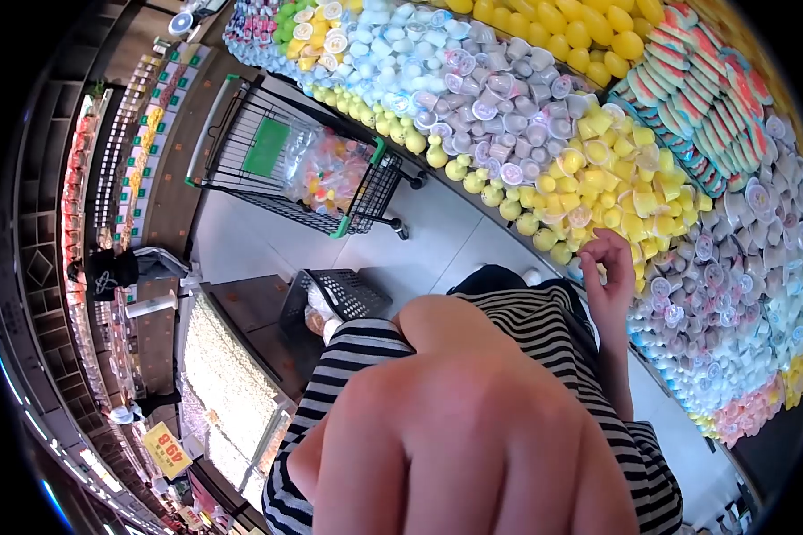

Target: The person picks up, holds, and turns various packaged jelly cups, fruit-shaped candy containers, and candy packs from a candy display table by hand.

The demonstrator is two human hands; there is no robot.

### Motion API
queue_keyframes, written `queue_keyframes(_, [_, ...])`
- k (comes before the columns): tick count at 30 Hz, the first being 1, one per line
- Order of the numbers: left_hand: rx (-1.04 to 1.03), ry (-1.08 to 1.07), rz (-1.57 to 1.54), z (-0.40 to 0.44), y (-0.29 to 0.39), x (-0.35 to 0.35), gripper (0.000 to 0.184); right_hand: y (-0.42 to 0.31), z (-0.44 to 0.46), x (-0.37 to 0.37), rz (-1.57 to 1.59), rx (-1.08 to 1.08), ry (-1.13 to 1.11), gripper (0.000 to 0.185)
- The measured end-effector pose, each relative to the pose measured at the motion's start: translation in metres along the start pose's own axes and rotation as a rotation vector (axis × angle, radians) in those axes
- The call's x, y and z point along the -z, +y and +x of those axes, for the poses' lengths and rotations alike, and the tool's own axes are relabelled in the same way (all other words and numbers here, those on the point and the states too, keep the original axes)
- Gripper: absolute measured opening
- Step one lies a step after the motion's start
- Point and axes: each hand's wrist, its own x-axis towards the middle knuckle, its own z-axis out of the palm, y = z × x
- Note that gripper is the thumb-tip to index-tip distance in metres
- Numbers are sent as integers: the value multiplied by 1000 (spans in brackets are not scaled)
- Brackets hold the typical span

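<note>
My left hand [473,428] looms very close to the camera, its back and bent knuckles filling the lower middle. Its fingers are pressed together and curl down out of the frame, so whatever they hold is hidden. My right hand [610,264] hangs in front of the display, fingers loosely curled with a gap beside the thumb and nothing visible in it. Nearest to it are yellow-lidded jelly cups [629,169], greyish-purple cups [709,285] and a row of round yellow-green items [509,209]. I cannot tell whether it touches any.
A shopping cart [268,201] with filled plastic bags [330,169] stands in the aisle. A dark basket [352,299] holds bagged goods. Left are a lit bin of pale goods [227,374], a yellow price sign [167,448] and a person in dark clothing [111,275]. Striped packets [714,98] lie upper right.
</note>
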Motion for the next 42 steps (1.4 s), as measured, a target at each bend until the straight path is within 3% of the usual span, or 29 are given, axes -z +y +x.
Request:
queue_keyframes(10, [131, -133, 253, 13, -51, 5, 24, 29, -10, 57, 31, -44, 93, 36])
queue_keyframes(16, [97, -223, 523, 6, -54, 21, 18, 46, -16, 77, 31, -62, 119, 36])
queue_keyframes(18, [6, -303, 763, 9, -52, 33, 16, 49, -17, 75, 54, -84, 133, 36])
queue_keyframes(20, [-194, -418, 1277, 10, -51, 55, 15, 52, -14, 73, 59, -95, 147, 37])
queue_keyframes(21, [-218, -406, 1383, 7, -47, 71, 14, 49, -12, 70, 99, -75, 133, 36])
queue_keyframes(22, [-174, -339, 1356, 3, -44, 90, 13, 52, -10, 69, 87, -68, 102, 36])
queue_keyframes(24, [152, 50, 423, -6, -29, 123, 30, 50, -5, 63, 76, -86, 57, 35])
queue_keyframes(29, [43, 229, 571, -18, 15, 161, 46, 46, 13, 30, 31, -107, 63, 34])
queue_keyframes(36, [29, 279, 635, -8, 108, 194, 51, 30, 49, -60, 5, -102, 79, 34])
queue_keyframes(42, [-15, 312, 636, -8, 187, 234, 50, 6, 73, -154, -71, -41, -73, 37])
